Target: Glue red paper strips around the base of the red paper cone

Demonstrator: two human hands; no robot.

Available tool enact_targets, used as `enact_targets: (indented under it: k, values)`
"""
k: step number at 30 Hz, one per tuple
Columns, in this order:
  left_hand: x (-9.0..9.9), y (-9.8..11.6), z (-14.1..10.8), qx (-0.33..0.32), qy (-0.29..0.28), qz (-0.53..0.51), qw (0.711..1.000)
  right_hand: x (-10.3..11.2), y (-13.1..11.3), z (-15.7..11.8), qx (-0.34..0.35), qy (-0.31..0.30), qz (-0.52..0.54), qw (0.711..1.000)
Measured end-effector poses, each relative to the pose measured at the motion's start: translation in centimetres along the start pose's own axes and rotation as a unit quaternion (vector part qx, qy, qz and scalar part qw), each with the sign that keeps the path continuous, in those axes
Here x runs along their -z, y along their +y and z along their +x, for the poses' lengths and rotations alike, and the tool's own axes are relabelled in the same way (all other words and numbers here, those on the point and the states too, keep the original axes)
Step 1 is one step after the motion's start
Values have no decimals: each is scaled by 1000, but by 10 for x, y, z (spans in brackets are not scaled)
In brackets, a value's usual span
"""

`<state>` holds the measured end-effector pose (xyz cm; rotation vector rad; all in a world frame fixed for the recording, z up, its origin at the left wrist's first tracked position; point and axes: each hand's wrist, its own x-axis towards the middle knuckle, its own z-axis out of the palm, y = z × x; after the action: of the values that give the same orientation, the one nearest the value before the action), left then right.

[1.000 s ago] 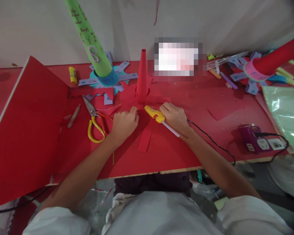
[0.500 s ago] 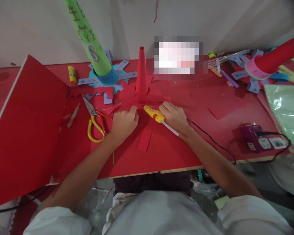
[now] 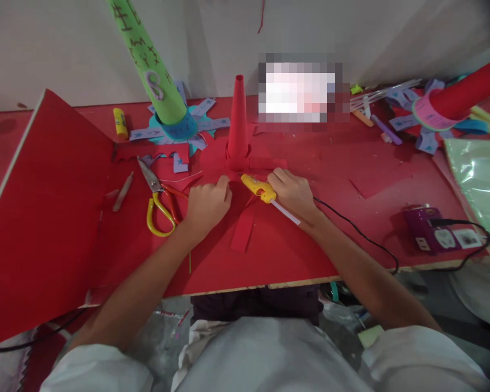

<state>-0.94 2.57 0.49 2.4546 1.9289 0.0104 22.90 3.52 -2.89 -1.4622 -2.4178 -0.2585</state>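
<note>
My right hand (image 3: 291, 190) is closed around the yellow hot glue gun (image 3: 259, 189), whose nozzle points left. A white glue stick (image 3: 286, 212) sticks out of its back. Just left of the nozzle is my left hand (image 3: 209, 201), its fingers curled under and the thumb on top; what they grip is hidden against the red paper. Beyond both hands a tall red paper cone (image 3: 239, 122) stands upright on a red paper base with strips around it. One red paper strip (image 3: 244, 230) lies between my forearms. Scissors (image 3: 159, 201) with yellow and orange handles lie beside my left hand.
A green paper tube (image 3: 159, 87) stands at back left, near a yellow glue tube (image 3: 120, 123). A red board (image 3: 49, 218) rises at left. On the right are a purple box (image 3: 422, 231) with a black cable, a red tube (image 3: 469, 98) and a plastic packet (image 3: 479, 185).
The view has shifted slightly. Both hands stay almost in place, and the glue gun's nozzle sits a touch farther right from my left thumb.
</note>
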Motion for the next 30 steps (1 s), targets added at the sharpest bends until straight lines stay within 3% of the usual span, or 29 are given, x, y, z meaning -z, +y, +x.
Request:
enact_targets:
  k: [8,20,30]
  values:
    - [-1,-1,0,5,-13,-2,1000,2,4,0,-15,-33,2,999]
    - [-2,-2,-1,2,-1,-12,1000,7,6,-6,-4,38,19,999]
    - [-6,-5,-1,-1,24,-29,999,13,10,-9,11,31,71,997]
